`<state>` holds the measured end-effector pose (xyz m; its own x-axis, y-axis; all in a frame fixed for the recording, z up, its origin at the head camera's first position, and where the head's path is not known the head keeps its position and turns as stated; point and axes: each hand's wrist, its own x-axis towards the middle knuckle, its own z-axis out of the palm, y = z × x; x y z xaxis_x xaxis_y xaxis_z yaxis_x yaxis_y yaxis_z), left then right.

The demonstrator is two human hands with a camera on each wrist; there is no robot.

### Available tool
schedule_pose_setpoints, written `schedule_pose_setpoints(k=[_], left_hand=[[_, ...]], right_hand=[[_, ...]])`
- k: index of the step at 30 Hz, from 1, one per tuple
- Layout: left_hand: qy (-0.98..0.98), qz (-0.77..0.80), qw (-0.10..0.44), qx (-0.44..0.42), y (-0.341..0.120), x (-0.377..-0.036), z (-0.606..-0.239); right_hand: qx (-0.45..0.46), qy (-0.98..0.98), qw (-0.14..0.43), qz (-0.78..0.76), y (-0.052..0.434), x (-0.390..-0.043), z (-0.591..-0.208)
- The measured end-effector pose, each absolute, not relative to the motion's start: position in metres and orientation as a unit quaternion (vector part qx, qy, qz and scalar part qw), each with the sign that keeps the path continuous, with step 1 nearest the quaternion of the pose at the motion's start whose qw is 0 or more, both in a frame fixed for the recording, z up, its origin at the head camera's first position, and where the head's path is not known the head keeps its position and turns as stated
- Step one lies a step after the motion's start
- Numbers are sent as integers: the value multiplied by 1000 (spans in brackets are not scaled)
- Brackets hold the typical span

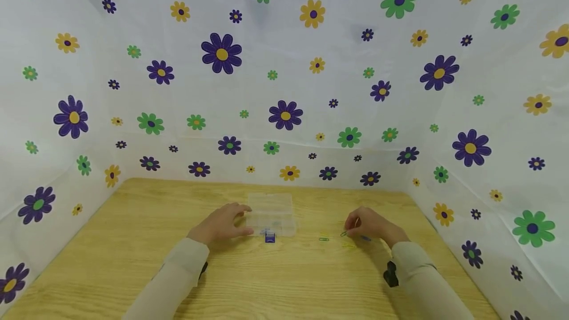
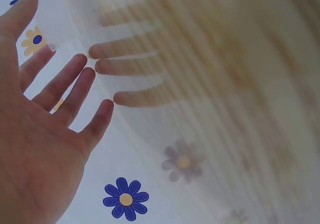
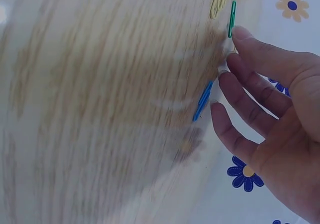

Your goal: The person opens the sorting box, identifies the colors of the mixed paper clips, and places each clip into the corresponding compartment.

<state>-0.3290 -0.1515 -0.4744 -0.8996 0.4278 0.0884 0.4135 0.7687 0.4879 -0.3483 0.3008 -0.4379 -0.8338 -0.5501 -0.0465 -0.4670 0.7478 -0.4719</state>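
My right hand (image 1: pixel 369 223) pinches a green paper clip (image 3: pixel 232 19) at the fingertips, low over the table. Close by those fingers lie blue paper clips (image 3: pixel 202 101) and yellow paper clips (image 3: pixel 220 1). Another green paper clip (image 1: pixel 324 239) rests farther left. A clear plastic box (image 1: pixel 284 215) with its lid raised stands left of the clips. My left hand (image 1: pixel 224 223) is at the box's left side, fingers spread and nearly straight; whether they touch it is hard to tell. Just in front of the box sits a small dark-blue piece (image 1: pixel 269 237).
The wood-grain table (image 1: pixel 289 280) is bordered at the back and both sides by a white flower-printed cloth (image 1: pixel 249 83). A dark wrist device (image 1: pixel 391 274) shows under the right sleeve.
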Motion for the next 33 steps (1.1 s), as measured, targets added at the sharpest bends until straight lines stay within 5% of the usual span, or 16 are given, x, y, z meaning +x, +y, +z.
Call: schedule_pose_setpoints(k=[33], left_hand=[[947,247,19,206,-150,-329,-472]], right_hand=[[-289,921,91,-244,300,-348,-441]])
